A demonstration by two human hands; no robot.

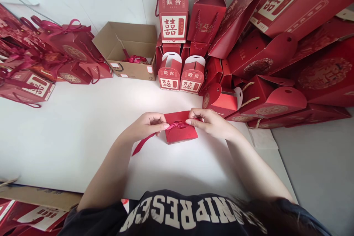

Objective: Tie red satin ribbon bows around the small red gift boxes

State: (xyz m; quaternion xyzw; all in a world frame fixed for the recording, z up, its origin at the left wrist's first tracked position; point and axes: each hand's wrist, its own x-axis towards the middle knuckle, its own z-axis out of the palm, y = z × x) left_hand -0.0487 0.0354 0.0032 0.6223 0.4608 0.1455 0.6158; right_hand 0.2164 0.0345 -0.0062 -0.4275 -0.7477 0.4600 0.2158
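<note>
A small red gift box (181, 136) sits on the white table in front of me, with a dark pink ribbon (144, 145) crossing its top and bunched at the middle. At the box's left side, my left hand (151, 124) pinches the ribbon between thumb and fingers; a loose tail hangs from it onto the table. My right hand (206, 121) is closed at the right edge of the box, pinching the ribbon's other side. Fingers hide part of the ribbon at both ends.
An open cardboard box (129, 70) holding pink ribbon stands at the back. Red gift boxes (173, 18) are stacked behind and to the right. Finished-looking boxes with bows (74, 42) crowd the left. A carton with red boxes (35, 214) lies at lower left.
</note>
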